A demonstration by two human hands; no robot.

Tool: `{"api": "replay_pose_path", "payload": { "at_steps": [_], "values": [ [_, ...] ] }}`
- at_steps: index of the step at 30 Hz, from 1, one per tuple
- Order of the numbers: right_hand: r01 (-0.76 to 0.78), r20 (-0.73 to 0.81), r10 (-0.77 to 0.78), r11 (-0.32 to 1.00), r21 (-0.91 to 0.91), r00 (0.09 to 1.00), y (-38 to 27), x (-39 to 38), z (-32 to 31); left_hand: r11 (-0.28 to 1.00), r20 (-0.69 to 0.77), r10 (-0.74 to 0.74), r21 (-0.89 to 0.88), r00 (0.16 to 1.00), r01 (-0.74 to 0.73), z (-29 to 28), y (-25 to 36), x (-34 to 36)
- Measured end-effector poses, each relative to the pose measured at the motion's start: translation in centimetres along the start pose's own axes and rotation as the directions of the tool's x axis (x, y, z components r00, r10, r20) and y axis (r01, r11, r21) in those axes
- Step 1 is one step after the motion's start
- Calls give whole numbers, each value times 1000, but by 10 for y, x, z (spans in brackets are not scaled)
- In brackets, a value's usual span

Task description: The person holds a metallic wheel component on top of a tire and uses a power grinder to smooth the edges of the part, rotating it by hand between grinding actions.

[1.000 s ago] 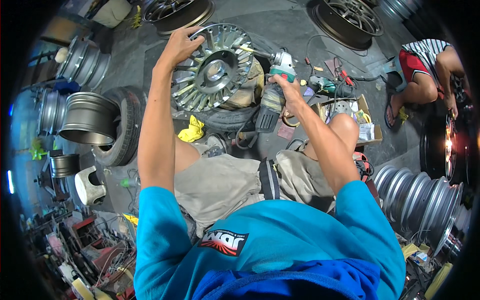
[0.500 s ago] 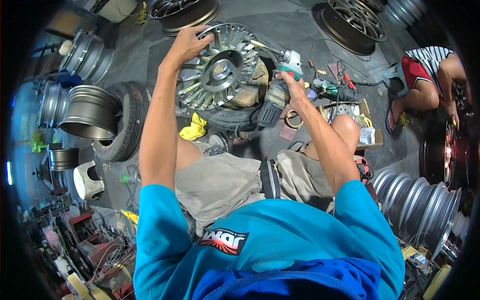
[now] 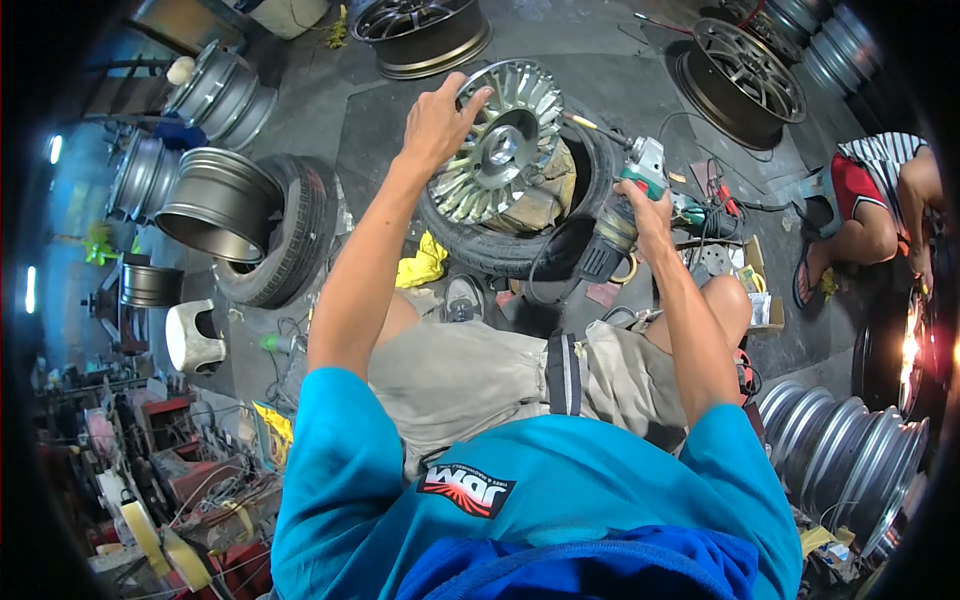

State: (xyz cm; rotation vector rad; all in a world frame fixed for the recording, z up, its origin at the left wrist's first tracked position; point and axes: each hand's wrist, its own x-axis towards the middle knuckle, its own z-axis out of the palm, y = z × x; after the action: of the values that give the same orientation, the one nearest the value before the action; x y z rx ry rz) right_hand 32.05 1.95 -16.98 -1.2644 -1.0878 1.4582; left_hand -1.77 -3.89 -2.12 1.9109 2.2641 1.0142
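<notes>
My left hand (image 3: 440, 120) grips the upper left edge of a polished multi-spoke wheel face (image 3: 475, 170), tilted above a tyre (image 3: 490, 255) with a brown padded bundle (image 3: 535, 205) inside. My right hand (image 3: 645, 210) is wrapped round a power tool (image 3: 610, 245) with a grey body, teal band and silver head. The tool's slender shaft (image 3: 593, 127) reaches left toward the wheel's upper right spokes; whether it touches them I cannot tell. A yellow cloth (image 3: 420, 260) lies below the wheel, left of my shoe.
Dark rims (image 3: 740, 85) stand behind. Left are stacked rims (image 3: 215, 205), a tyre (image 3: 300, 260) and a white stool (image 3: 195, 335). Right are a box of tools (image 3: 750, 285), a second grinder (image 3: 705, 215), silver rims (image 3: 840, 460) and a seated person (image 3: 865, 210) beside a glowing light.
The whole view has shifted right. The wheel, my left hand and the tool have moved further right than the background, and the wheel looks more tilted, showing more tyre beneath it.
</notes>
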Motion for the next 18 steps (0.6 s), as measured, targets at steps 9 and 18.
{"api": "replay_pose_path", "payload": {
  "at_steps": [9, 18],
  "values": [
    [161, 103, -137, 943, -290, 985, -18, -31, 2, 992, 144, 43, 111, 989, -59, -29, 5, 17],
    [101, -85, -121, 972, -210, 989, -6, -13, 28, 972, 116, 115, 193, 987, -136, -14, -9, 22]
  ]
}}
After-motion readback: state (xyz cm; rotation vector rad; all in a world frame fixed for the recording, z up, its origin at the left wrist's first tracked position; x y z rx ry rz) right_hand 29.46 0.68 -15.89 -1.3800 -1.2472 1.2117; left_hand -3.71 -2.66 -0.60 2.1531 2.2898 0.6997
